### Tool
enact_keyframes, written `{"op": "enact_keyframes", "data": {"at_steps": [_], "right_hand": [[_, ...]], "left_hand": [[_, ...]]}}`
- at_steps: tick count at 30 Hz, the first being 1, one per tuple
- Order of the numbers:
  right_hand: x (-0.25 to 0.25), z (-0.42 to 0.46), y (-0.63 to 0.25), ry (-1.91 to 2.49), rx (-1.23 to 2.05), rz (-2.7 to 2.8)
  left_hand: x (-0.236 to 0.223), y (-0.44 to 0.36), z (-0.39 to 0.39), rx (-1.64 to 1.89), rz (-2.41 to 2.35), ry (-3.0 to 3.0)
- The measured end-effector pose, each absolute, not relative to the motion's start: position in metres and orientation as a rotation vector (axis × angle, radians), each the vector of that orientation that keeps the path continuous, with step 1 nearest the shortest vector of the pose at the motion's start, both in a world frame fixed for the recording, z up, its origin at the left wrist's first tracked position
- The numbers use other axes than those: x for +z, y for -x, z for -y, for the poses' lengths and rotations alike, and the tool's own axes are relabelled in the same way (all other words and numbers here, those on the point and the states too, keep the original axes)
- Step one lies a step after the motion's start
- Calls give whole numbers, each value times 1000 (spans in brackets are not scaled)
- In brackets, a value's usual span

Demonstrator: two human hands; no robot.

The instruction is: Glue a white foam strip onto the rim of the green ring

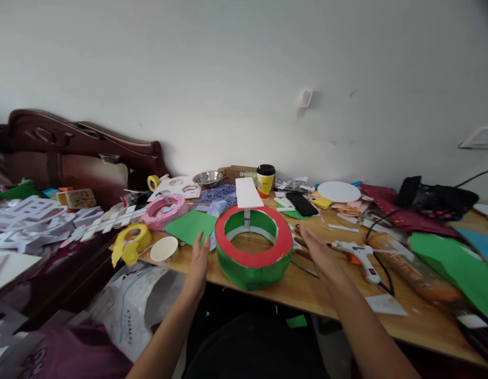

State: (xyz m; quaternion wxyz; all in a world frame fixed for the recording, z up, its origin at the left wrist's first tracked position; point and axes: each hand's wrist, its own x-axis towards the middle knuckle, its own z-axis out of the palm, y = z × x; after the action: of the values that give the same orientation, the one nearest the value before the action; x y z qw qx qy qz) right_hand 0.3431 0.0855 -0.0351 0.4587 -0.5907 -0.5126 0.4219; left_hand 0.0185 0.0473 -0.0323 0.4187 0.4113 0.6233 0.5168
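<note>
A ring-shaped paper piece point(281, 237) with a red top face and green sides stands at the front edge of the wooden table point(348, 300). A white rectangular piece point(248, 192) rises at the back of the ring. My left hand point(198, 263) is held up just left of the ring, fingers stretched, holding nothing. On the other side, my right hand point(315, 250) hovers with its fingers apart, also holding nothing. Small gaps show between both hands and the ring. Beside my right hand lies a white hot glue gun point(362, 258) with a black cord.
Left of the ring are a green sheet point(192, 226), a white paper cup point(163, 249), a yellow ring point(131, 242) and a pink ring point(165, 210). Behind stand a yellow lidded cup point(265, 183) and a metal bowl point(208, 179). A black phone point(301, 203) lies among paper scraps.
</note>
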Motion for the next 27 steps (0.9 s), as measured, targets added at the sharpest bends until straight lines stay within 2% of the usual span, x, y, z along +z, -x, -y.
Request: {"op": "enact_keyframes", "data": {"at_steps": [10,14,20,27], "right_hand": [[-24,-91,-329,1431,1248,1222],[-27,-102,-344,1445,980,1330],[-17,-187,-364,1543,759,1415],[-26,-257,-379,1975,379,1448]], "left_hand": [[-24,-29,-49,1183,-1452,-1082],[-28,-29,-49,1183,-1501,-1035],[-33,-30,-45,1253,-1483,-949],[-41,-30,-37,1338,-1490,-900]]}}
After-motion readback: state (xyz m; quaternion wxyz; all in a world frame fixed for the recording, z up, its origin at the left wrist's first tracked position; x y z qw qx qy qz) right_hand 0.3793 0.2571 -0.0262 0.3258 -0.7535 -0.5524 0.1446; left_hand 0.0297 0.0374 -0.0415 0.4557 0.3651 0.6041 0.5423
